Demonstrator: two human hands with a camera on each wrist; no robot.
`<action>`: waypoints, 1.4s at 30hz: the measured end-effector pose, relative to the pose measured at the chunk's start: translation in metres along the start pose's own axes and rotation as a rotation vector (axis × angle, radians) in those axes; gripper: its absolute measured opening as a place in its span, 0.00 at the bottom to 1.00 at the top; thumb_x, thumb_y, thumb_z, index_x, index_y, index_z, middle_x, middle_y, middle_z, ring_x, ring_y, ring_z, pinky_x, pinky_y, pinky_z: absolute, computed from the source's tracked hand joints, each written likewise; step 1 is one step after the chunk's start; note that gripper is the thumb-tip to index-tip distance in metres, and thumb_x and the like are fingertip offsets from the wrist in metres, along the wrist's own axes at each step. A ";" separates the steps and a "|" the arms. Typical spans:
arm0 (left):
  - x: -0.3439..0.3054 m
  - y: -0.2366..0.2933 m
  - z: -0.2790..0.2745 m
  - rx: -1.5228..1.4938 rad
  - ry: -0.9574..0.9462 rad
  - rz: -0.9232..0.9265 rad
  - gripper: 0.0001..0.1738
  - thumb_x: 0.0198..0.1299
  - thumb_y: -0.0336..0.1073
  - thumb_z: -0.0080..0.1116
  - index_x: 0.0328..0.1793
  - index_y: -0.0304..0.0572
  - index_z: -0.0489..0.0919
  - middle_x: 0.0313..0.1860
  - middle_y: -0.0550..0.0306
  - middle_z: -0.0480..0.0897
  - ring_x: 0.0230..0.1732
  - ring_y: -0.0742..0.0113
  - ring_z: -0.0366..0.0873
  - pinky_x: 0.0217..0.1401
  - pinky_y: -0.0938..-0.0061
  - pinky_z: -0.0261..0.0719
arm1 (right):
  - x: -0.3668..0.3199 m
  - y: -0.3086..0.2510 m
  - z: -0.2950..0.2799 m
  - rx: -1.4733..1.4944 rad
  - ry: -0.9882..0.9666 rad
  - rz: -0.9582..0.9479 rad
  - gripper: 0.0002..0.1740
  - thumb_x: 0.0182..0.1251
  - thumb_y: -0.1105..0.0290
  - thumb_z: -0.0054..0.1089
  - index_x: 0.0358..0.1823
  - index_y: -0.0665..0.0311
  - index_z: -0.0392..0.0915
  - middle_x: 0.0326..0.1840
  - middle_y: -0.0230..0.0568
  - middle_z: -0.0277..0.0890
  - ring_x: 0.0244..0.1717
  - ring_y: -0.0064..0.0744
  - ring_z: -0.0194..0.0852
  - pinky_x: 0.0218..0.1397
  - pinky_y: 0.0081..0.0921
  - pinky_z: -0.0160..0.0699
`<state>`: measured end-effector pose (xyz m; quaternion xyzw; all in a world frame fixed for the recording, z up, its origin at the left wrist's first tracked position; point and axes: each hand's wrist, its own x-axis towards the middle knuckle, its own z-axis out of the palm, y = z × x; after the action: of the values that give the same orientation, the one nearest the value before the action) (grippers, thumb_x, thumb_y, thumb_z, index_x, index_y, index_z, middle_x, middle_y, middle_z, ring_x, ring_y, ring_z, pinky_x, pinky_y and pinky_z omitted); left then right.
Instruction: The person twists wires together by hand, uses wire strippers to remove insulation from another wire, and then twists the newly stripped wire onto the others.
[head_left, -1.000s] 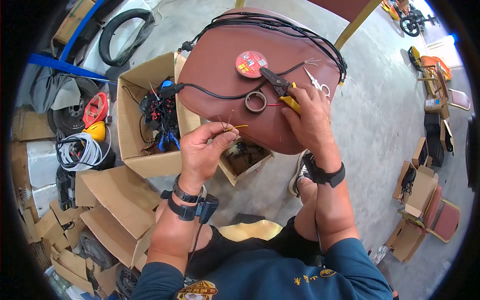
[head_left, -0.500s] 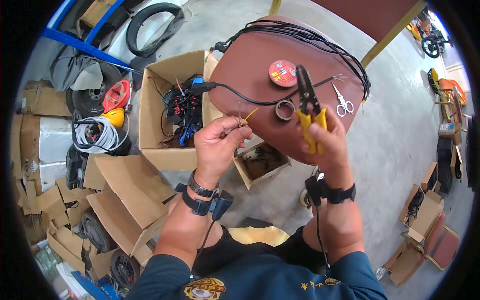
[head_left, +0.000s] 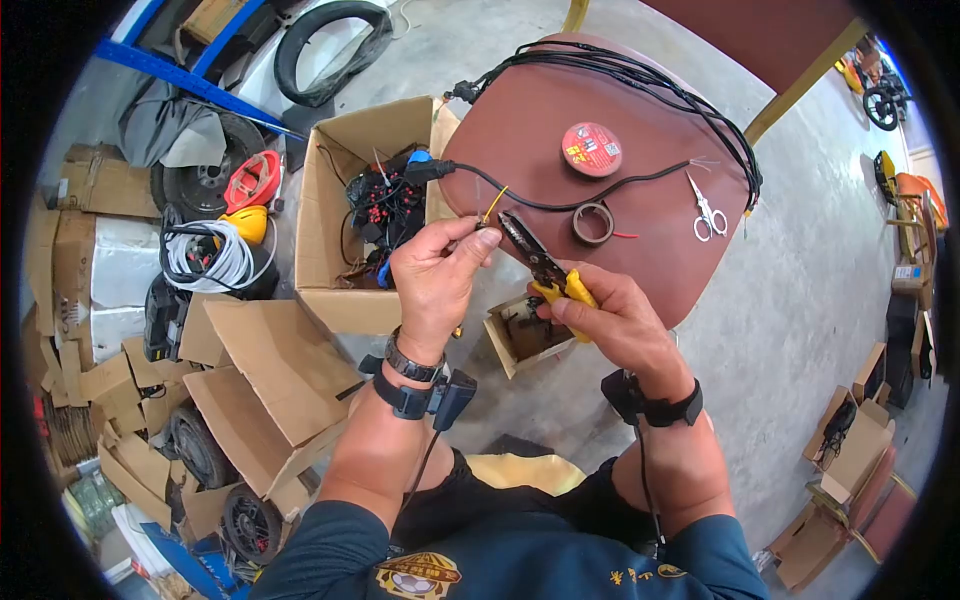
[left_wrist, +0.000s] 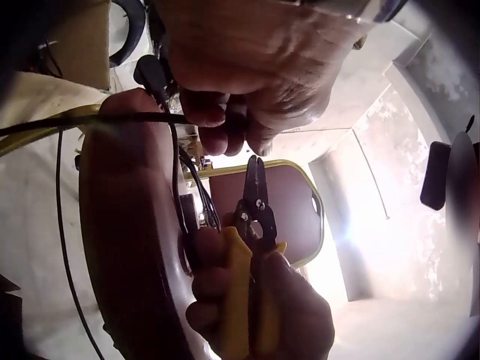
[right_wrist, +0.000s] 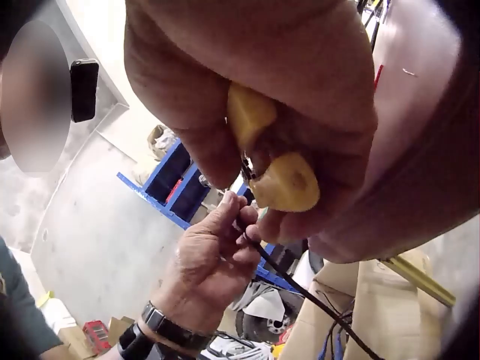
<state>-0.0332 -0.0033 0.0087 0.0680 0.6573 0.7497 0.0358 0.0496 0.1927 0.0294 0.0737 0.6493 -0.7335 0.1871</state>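
Thumb and fingers of my left hand pinch the end of a black cable, and a thin yellow wire sticks up from the fingertips. My right hand grips the yellow handles of a wire stripper, its dark jaws pointing up and left at the left fingertips. Seen from the left wrist, the tip of the wire stripper lies right by those fingertips. In the right wrist view, the fingers wrap around the yellow handles.
On the brown chair seat lie coiled black cable, a red round roll, a brown tape roll, a red wire piece and scissors. A cardboard box of wiring and a smaller box stand beside it.
My right hand has picked the wire stripper up off the seat and brought it left, up to the left fingertips. The left hand keeps its pinch on the cable end.
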 end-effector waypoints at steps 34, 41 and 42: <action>0.005 -0.002 -0.003 -0.100 -0.094 -0.159 0.06 0.60 0.24 0.66 0.41 0.35 0.79 0.30 0.55 0.84 0.27 0.73 0.80 0.28 0.81 0.78 | -0.001 -0.006 0.003 -0.247 0.038 -0.186 0.23 0.68 0.77 0.57 0.65 0.66 0.73 0.45 0.44 0.80 0.46 0.27 0.74 0.53 0.27 0.74; 0.003 0.003 -0.004 -0.027 -0.096 -0.176 0.06 0.61 0.24 0.65 0.42 0.34 0.79 0.30 0.55 0.84 0.29 0.72 0.82 0.28 0.81 0.78 | 0.001 -0.003 0.005 -0.263 0.072 -0.238 0.22 0.68 0.76 0.58 0.63 0.67 0.74 0.44 0.45 0.80 0.45 0.31 0.76 0.53 0.28 0.75; 0.003 0.004 -0.004 0.005 -0.103 -0.178 0.06 0.62 0.24 0.64 0.42 0.34 0.79 0.31 0.54 0.84 0.29 0.72 0.82 0.28 0.81 0.79 | 0.001 -0.004 0.005 -0.262 0.071 -0.228 0.21 0.68 0.76 0.58 0.63 0.67 0.74 0.44 0.45 0.80 0.45 0.31 0.75 0.53 0.28 0.75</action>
<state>-0.0371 -0.0077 0.0119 0.0478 0.6598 0.7375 0.1360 0.0483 0.1885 0.0332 0.0005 0.7498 -0.6558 0.0874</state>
